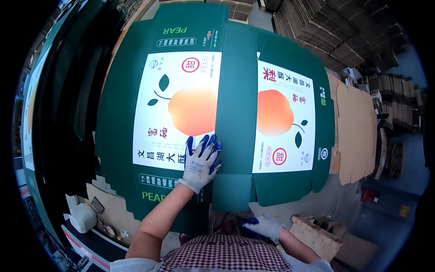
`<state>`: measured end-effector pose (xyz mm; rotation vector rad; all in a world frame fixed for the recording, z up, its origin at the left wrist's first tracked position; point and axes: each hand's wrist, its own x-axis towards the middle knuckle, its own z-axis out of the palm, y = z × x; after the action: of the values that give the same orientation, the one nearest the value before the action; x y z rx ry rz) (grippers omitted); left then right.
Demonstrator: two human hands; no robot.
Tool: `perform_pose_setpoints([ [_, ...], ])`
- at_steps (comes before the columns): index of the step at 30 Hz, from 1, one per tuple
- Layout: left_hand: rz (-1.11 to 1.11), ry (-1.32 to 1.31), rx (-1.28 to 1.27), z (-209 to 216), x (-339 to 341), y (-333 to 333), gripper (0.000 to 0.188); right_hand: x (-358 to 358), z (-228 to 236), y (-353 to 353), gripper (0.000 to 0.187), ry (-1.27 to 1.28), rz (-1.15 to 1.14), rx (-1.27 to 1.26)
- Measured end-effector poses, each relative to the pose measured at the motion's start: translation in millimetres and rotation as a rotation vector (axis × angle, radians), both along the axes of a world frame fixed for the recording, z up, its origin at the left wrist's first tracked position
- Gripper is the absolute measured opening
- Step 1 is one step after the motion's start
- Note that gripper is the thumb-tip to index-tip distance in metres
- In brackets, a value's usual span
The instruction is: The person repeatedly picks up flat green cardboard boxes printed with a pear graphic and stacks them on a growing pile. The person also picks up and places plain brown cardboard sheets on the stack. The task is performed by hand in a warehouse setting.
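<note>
A flattened printed carton (235, 99), green with two white panels that each show an orange pear, lies spread out in front of me. My left hand (201, 163), in a white glove with blue-coated fingertips, rests on it with fingers spread. It touches the left panel's lower right corner, next to the fold. Down by my checked apron (226, 256) is my right hand (265, 227), gloved the same way. Its thumb and fingers look loosely apart, off the carton, and I see nothing held in it; the fingertips are dark and partly hard to make out.
Dark stacked sheets (70, 99) stand along the left, beside another printed pear panel (31, 113). Plain brown cardboard (355, 131) lies to the right. Bundled cardboard stacks (331, 27) fill the back right. A white plastic jug (82, 217) sits lower left, a wooden crate (315, 238) lower right.
</note>
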<state>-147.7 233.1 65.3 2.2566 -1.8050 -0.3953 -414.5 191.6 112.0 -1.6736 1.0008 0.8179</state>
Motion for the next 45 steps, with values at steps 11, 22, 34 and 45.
perform_pose_setpoints([
  [11,-0.002,0.082,-0.026,-7.8,-0.4,3.7,0.040,244.6,-51.2,-118.1,0.059,-0.862,0.284,-0.948],
  [22,-0.054,0.081,-0.004,-5.0,2.6,7.1,0.033,402.3,-84.7,-288.5,0.061,-0.826,0.118,-1.173],
  [34,0.084,0.135,-0.058,-14.7,9.3,7.0,0.048,301.0,-72.1,-158.2,0.057,-1.075,0.011,-0.975],
  [45,0.129,-0.251,0.162,-7.8,8.6,-76.6,0.077,-85.9,-98.2,-227.7,0.051,-0.620,-1.684,-1.197],
])
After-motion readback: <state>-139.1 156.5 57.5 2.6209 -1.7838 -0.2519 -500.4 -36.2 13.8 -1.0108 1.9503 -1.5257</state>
